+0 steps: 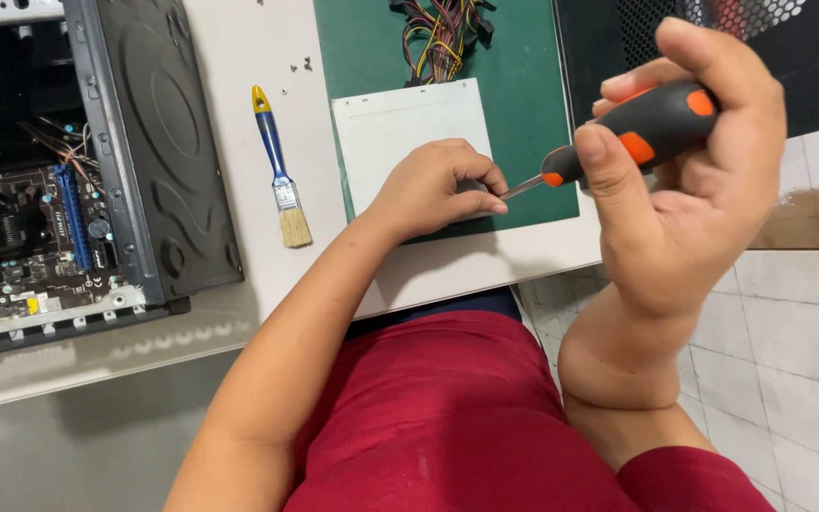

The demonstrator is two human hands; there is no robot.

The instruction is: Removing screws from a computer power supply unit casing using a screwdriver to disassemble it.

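From the head view we see our right hand at three o'clock, closed around a black-and-orange screwdriver, its tip touching our left hand, fingers pinched shut at centre; on what, we cannot tell. A paintbrush lies at ten o'clock beside the open computer case.

Screwdriver and power supply box

I held a black screwdriver with orange grips, its thin metal shaft slanting down-left to my fingertips. The pale grey power supply box lay flat on the green mat, coloured cables fanning from its far edge.
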